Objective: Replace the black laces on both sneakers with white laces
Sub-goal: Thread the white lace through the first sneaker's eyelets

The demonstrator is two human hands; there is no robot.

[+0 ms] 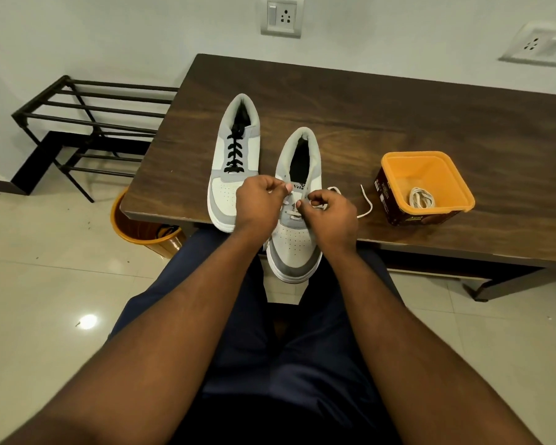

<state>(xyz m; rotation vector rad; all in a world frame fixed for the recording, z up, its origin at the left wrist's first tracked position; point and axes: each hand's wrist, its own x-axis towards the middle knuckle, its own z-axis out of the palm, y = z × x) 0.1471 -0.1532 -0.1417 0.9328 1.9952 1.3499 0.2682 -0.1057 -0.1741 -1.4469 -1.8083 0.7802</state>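
Both hands [297, 205] pinching white lace [365, 203].

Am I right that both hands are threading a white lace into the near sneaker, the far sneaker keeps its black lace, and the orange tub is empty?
Not quite: the head view shows the orange plastic tub holds a coiled white lace. The rest stands: the left hand and right hand pinch the white lace at the near grey-and-white sneaker, and the far sneaker keeps its black lace.
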